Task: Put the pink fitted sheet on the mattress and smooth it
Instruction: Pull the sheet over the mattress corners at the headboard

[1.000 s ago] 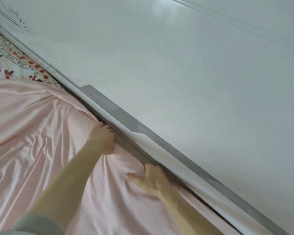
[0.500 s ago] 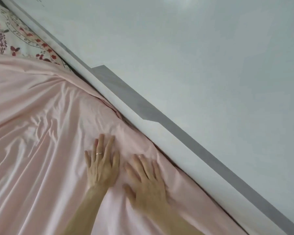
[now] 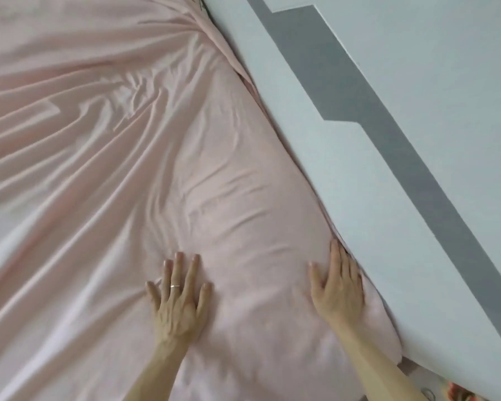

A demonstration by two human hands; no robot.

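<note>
At the bottom of my view, two bare forearms come in from the near edge, and both hands lie flat on the pink fitted sheet. The left hand rests palm down near the middle of the frame. Its fingers are straight and slightly spread, pressing the cloth and gripping nothing. A thin ring sits on one of them. The right hand is well apart from it, also palm down, with straight fingers held close together. Its outer side lies just beside the white panel, where the sheet's edge meets it. I cannot tell whether the fingertips go down into the gap there.

Between the hands the cloth is fairly smooth, with only shallow ripples. Further out and to the left, long folds fan across the sheet and run together toward a bunched gather at the top, close against the panel. The sheet covers all of the bed surface I can see, from the near edge to the far one.

The white panel runs diagonally from top centre to bottom right. A grey band crosses it with a stepped outline. At the bottom right corner, below the panel's edge, a scrap of patterned fabric with red marks shows.
</note>
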